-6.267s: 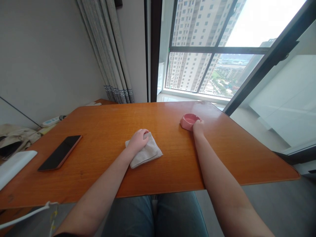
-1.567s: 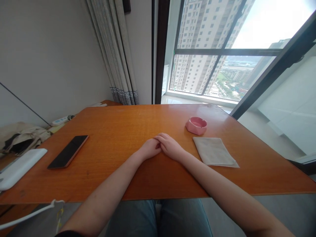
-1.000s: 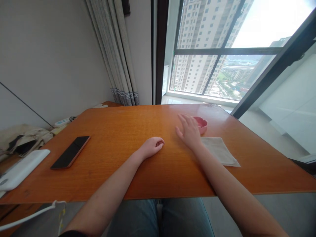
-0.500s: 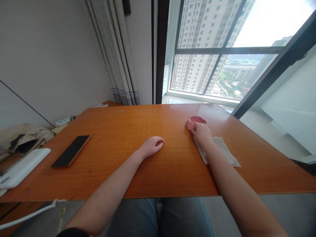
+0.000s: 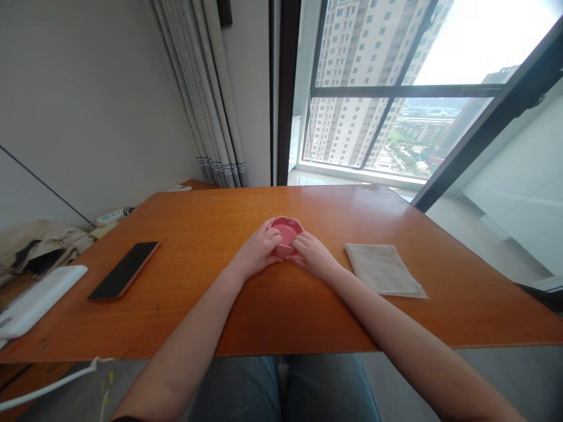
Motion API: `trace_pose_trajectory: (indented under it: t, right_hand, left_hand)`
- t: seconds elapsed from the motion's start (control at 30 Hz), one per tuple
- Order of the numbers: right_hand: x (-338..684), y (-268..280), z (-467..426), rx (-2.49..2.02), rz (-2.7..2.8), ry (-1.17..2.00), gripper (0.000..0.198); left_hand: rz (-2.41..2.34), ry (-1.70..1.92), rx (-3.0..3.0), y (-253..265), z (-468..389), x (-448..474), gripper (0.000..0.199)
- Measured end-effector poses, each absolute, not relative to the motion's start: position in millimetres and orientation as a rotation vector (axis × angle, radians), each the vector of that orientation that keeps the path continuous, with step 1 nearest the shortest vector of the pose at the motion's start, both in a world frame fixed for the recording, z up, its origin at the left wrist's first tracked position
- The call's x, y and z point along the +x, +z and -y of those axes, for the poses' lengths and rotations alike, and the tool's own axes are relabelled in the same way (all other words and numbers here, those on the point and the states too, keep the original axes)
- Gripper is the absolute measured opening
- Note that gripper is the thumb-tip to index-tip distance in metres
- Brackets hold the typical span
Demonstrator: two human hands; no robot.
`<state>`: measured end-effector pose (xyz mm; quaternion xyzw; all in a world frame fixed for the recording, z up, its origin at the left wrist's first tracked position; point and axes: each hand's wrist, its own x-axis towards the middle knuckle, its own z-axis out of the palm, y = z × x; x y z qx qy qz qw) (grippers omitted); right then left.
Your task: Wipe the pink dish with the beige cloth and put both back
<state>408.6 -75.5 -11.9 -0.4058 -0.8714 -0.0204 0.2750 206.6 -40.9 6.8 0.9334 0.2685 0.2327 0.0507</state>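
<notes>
A pink ashtray [image 5: 287, 230], round with notches in its rim, is held between my two hands at the middle of the table, tilted so that its hollow faces me. My left hand [image 5: 263, 246] grips its left side, fingers curled over the rim. On the opposite side my right hand [image 5: 311, 253] is closed on the rim, its fingers reaching inside. The underside of the ashtray is hidden from me. A folded light grey cloth [image 5: 383, 269] lies flat to the right of my right hand.
The wooden table [image 5: 211, 217] has its near edge just above my knees. At left lies a black-screened phone [image 5: 125, 271], with a white device [image 5: 41, 302] beyond it at the table's edge. A power strip [image 5: 111, 217] and crumpled fabric [image 5: 48, 246] sit by the wall.
My right hand has brought the ashtray from beyond the cloth leftward to the middle. My left hand has moved slightly forward and taken hold of its left side. The cloth is now uncovered.
</notes>
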Motion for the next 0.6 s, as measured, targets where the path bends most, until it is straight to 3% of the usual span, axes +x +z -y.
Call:
trace_pose_trajectory:
  t: [0.23, 0.4, 0.6]
  right_hand:
    - [415.7, -5.2, 78.5, -1.157, 2.102, -0.01, 0.045]
    - [434.1, -17.9, 62.3, -1.392, 2.088, 0.077, 0.032]
    - [436.2, -17.5, 61.7, -1.418, 2.108, 0.121, 0.023]
  left_hand:
    - [-1.201, 0.811, 2.754, 29.8, 21.9, 146.2, 0.032]
    - [-1.918, 0.775, 2.658, 15.4, -9.0, 63.9, 0.037]
    - [-2.248, 0.61, 2.522, -15.2, -27.9, 13.8, 0.039]
